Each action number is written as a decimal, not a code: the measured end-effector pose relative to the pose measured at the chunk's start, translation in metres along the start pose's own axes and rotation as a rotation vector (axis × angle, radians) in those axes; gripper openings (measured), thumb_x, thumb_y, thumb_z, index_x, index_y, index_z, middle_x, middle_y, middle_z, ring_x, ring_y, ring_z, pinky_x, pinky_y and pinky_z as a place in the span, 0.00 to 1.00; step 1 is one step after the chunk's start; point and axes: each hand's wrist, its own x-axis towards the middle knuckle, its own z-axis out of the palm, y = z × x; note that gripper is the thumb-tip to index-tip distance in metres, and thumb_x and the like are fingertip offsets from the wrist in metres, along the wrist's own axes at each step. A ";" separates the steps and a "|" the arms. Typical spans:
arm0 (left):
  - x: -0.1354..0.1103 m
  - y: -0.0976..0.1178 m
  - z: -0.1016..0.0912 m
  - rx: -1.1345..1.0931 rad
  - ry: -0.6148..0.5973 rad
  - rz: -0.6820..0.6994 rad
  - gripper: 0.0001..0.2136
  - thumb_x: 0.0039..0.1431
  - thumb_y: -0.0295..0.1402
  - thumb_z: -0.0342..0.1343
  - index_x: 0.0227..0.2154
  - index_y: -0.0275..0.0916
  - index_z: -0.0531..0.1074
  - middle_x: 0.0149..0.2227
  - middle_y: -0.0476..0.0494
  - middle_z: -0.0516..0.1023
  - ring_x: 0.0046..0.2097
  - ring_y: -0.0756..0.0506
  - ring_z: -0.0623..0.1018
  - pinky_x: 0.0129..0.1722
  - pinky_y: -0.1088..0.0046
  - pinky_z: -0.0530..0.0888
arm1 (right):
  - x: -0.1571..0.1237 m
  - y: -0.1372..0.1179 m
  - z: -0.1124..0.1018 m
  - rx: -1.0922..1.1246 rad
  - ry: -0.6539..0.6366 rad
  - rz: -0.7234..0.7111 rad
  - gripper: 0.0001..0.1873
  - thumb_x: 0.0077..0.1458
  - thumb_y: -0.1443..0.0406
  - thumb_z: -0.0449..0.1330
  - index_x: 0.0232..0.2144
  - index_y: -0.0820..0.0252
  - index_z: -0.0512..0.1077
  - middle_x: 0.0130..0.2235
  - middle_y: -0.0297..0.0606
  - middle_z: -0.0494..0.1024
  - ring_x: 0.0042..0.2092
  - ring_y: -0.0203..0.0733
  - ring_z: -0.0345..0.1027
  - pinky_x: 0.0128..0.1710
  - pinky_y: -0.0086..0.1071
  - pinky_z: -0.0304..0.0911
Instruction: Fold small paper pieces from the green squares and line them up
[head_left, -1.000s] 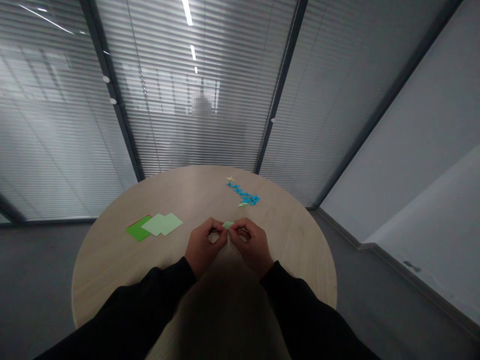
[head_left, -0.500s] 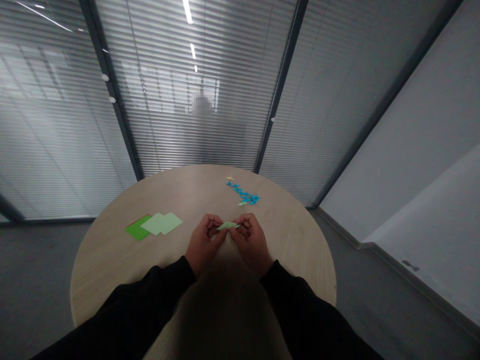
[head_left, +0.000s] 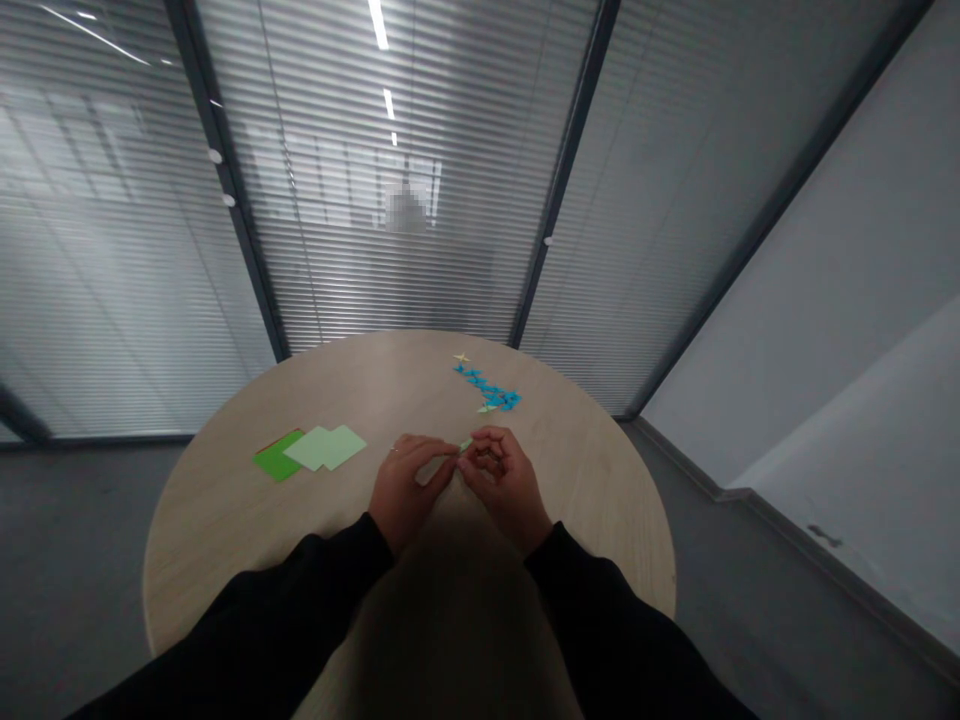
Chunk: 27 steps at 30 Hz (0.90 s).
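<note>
Between my two hands is a small piece of folded light green paper (head_left: 466,445), mostly hidden by fingers. My left hand (head_left: 407,482) pinches its near left side, thumb and fingertips meeting at the paper. From the other side my right hand (head_left: 508,483) grips it, fingers curled. Just beyond the hands lies a row of small folded blue paper pieces (head_left: 491,392), with a light green folded piece (head_left: 487,408) at its near end and a yellow one (head_left: 461,357) at its far end.
Light green paper sheets (head_left: 343,447) overlap a brighter green sheet (head_left: 278,458) on the left of the round wooden table (head_left: 225,540). Behind the table stands a glass wall with blinds (head_left: 405,280); a white wall (head_left: 840,330) is on the right.
My left fingers have straightened and moved over the folded paper, which now shows much less and looks turned. My right hand has barely moved.
</note>
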 end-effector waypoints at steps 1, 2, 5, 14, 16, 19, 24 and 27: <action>0.000 -0.002 0.001 -0.045 -0.027 -0.052 0.05 0.57 0.33 0.61 0.36 0.44 0.81 0.36 0.43 0.82 0.39 0.42 0.79 0.44 0.63 0.75 | 0.000 -0.001 0.000 -0.007 -0.013 -0.014 0.17 0.52 0.63 0.65 0.44 0.55 0.66 0.35 0.34 0.75 0.36 0.38 0.74 0.39 0.33 0.73; -0.001 -0.004 0.002 -0.103 -0.056 -0.120 0.06 0.57 0.34 0.62 0.37 0.43 0.81 0.36 0.43 0.83 0.38 0.43 0.79 0.42 0.64 0.76 | 0.000 -0.003 0.000 -0.015 -0.025 -0.023 0.17 0.53 0.63 0.65 0.44 0.55 0.66 0.35 0.34 0.76 0.36 0.38 0.74 0.39 0.33 0.73; -0.002 -0.009 0.005 -0.340 -0.137 -0.348 0.11 0.56 0.40 0.63 0.38 0.40 0.80 0.37 0.42 0.84 0.37 0.44 0.81 0.39 0.66 0.76 | -0.001 -0.004 0.001 -0.047 -0.043 -0.026 0.16 0.55 0.63 0.63 0.46 0.55 0.67 0.35 0.35 0.76 0.36 0.38 0.75 0.38 0.33 0.73; -0.004 -0.006 0.012 -0.739 -0.091 -0.627 0.13 0.51 0.39 0.66 0.36 0.36 0.79 0.35 0.42 0.83 0.36 0.47 0.79 0.40 0.69 0.75 | -0.001 0.000 -0.001 -0.314 0.016 -0.161 0.09 0.54 0.65 0.64 0.39 0.56 0.73 0.42 0.40 0.75 0.40 0.42 0.72 0.36 0.34 0.73; -0.003 -0.005 0.011 -0.752 -0.089 -0.628 0.14 0.50 0.39 0.68 0.36 0.36 0.78 0.34 0.43 0.82 0.35 0.47 0.79 0.39 0.69 0.75 | -0.001 0.001 -0.002 -0.290 0.015 -0.120 0.12 0.54 0.64 0.64 0.42 0.55 0.72 0.43 0.41 0.76 0.40 0.42 0.74 0.36 0.34 0.73; 0.000 -0.006 0.007 -0.727 -0.088 -0.577 0.16 0.49 0.40 0.68 0.38 0.37 0.77 0.33 0.45 0.82 0.34 0.48 0.78 0.38 0.70 0.74 | -0.002 0.000 -0.002 -0.227 -0.004 -0.020 0.13 0.57 0.62 0.63 0.44 0.55 0.71 0.39 0.39 0.79 0.36 0.40 0.75 0.36 0.34 0.72; 0.003 -0.009 0.001 -0.658 -0.117 -0.531 0.15 0.50 0.42 0.67 0.35 0.37 0.77 0.30 0.47 0.80 0.31 0.49 0.76 0.36 0.71 0.73 | -0.003 -0.002 -0.003 -0.205 -0.127 -0.040 0.12 0.60 0.62 0.60 0.46 0.55 0.75 0.41 0.40 0.79 0.37 0.40 0.74 0.36 0.32 0.71; 0.002 -0.009 0.003 -0.661 -0.114 -0.574 0.14 0.50 0.42 0.67 0.30 0.36 0.77 0.29 0.47 0.78 0.31 0.49 0.76 0.35 0.72 0.72 | -0.002 0.004 -0.002 -0.165 -0.123 -0.025 0.17 0.57 0.62 0.63 0.49 0.55 0.72 0.42 0.40 0.78 0.39 0.40 0.74 0.38 0.34 0.71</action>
